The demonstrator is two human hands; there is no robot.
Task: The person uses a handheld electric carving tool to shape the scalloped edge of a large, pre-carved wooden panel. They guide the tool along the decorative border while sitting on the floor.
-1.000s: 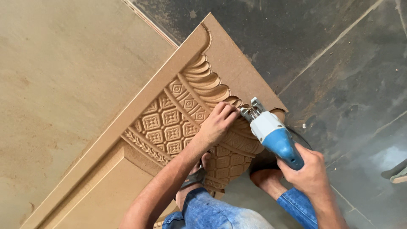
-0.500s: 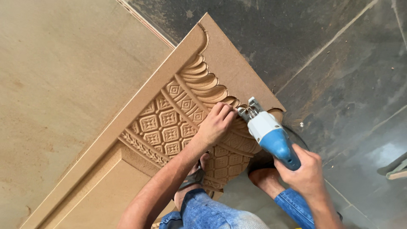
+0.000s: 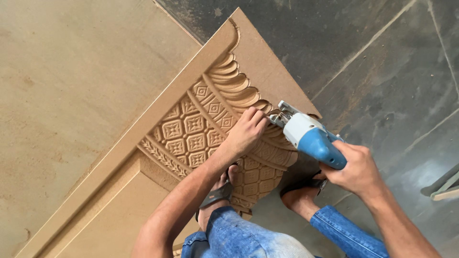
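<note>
While right hand (image 3: 356, 167) grips blue jigsaw (image 3: 311, 138), left hand (image 3: 245, 133) steadies carved panel (image 3: 191, 129).

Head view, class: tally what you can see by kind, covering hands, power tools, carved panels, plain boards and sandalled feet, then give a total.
Hands: 2, the left hand resting on the carving and the right hand gripping the tool
Power tools: 1, blue and white jigsaw
Carved panels: 1, carved panel
Plain boards: 1, plain board
Sandalled feet: 2, one, other
Total: 7
</note>
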